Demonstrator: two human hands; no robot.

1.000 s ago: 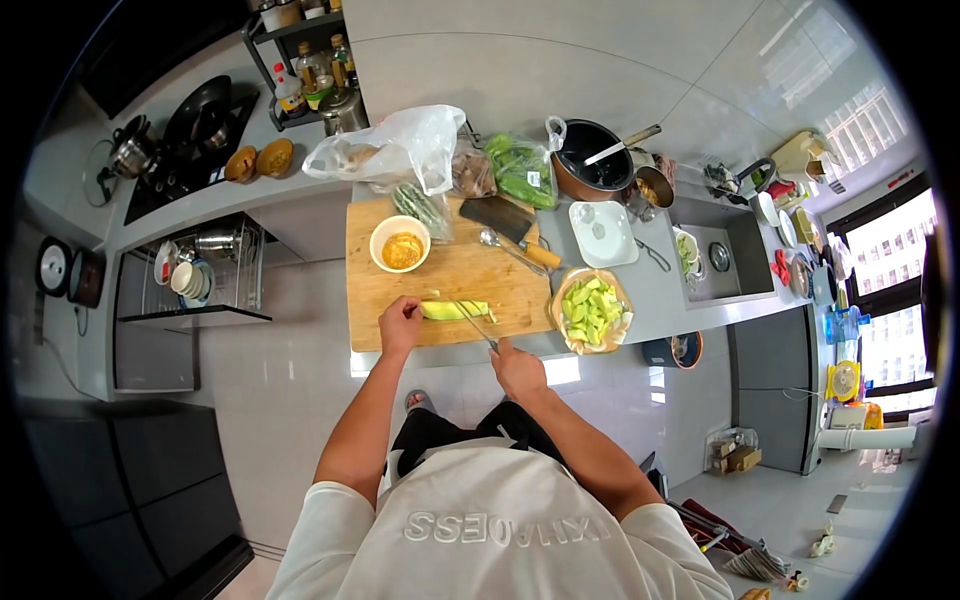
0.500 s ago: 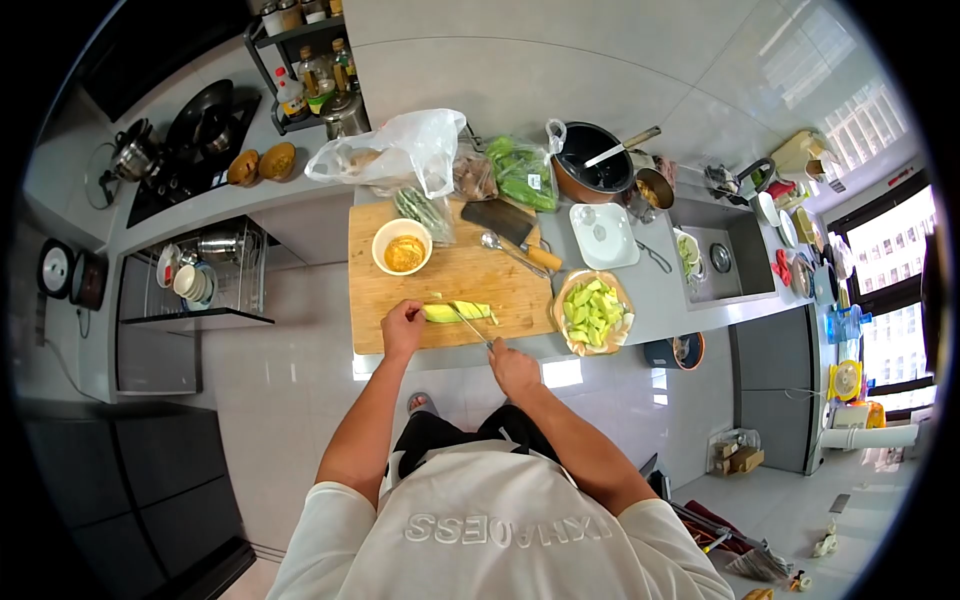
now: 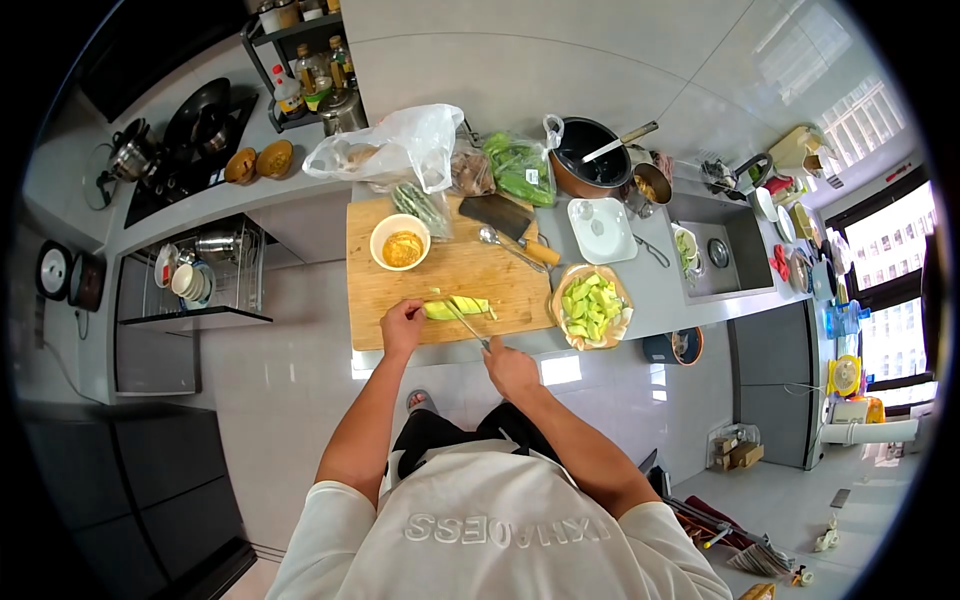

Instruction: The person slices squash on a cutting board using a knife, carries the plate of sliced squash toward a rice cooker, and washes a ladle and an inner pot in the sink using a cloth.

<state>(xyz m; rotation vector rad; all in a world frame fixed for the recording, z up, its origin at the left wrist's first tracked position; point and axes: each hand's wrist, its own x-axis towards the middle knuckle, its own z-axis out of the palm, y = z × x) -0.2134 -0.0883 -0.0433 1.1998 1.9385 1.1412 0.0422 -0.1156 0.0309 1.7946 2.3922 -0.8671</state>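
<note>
The vegetable [image 3: 438,311] lies on the near half of the board [image 3: 460,272]. The left hand [image 3: 402,325], fingers curled, holds one end; the right hand [image 3: 512,368], just off the board's near edge, grips the knife [image 3: 467,327], blade against the vegetable. The bowl [image 3: 375,243] stands on the board's far left.

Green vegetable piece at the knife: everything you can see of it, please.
The green vegetable piece is long and narrow, light green with darker streaks, and looks fresh. It lies on the wooden cutting board, roughly parallel to the near edge. The left hand has its fingers at the left end; the knife in the right hand crosses it on a slant. Slanted cut lines show; how deep they go can't be told. Small scraps lie nearby.
</note>
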